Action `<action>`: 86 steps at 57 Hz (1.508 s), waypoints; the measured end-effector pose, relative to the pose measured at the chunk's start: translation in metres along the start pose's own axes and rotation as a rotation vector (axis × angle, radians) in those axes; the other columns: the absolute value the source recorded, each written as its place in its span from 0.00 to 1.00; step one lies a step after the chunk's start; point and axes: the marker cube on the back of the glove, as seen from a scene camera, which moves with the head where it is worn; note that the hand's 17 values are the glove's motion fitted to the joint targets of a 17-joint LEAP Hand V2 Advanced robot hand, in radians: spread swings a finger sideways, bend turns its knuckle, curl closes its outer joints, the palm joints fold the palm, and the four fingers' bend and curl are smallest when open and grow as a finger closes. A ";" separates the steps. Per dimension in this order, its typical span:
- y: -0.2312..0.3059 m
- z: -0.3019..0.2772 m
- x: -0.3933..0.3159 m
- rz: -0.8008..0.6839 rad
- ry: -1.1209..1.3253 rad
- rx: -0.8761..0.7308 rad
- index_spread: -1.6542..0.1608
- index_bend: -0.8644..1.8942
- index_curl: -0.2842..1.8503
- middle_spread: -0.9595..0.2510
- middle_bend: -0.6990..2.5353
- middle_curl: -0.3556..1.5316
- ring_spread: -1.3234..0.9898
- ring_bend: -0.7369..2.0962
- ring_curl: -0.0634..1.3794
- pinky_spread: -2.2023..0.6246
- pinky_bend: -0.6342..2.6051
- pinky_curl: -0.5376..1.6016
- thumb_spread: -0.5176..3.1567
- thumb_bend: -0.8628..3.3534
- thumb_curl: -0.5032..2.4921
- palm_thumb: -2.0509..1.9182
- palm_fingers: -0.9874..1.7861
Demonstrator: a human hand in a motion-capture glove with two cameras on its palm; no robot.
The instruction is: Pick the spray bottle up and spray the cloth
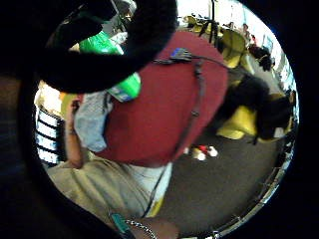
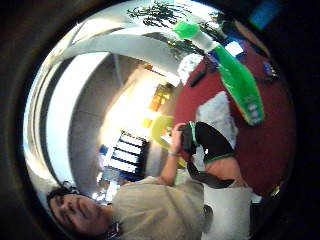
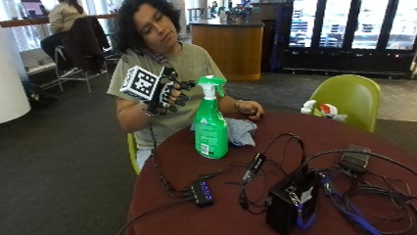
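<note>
Raised beside the person's chest, the gloved right hand (image 3: 166, 93) hangs in the air with its fingers loosely spread, holding nothing and apart from the spray bottle (image 3: 210, 120). That green bottle stands upright on the round red surface (image 3: 196, 215), near the edge closest to the person. Just behind it lies the grey cloth (image 3: 241, 129), bunched, with the bare left hand (image 3: 251, 108) resting at its far side.

A round red table (image 3: 338, 132) on grey carpet (image 3: 58, 161) — a green chair (image 3: 352, 98) behind it, a wooden counter (image 3: 231, 41) beyond.
</note>
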 end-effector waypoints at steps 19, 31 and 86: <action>-0.083 0.053 0.007 0.095 -0.409 0.135 0.75 0.35 0.24 0.84 0.28 0.38 0.56 0.40 0.29 0.84 0.27 0.42 0.42 0.20 0.32 0.71 0.52; -0.121 0.072 0.017 0.145 -0.347 0.206 0.77 0.35 0.23 0.82 0.27 0.38 0.55 0.43 0.30 0.83 0.29 0.43 0.40 0.20 0.32 0.72 0.55; -0.092 -0.024 -0.073 -0.009 -0.017 -0.282 0.78 0.39 0.35 0.67 0.40 0.47 0.49 0.45 0.36 0.70 0.31 0.44 0.25 0.20 0.39 0.78 0.85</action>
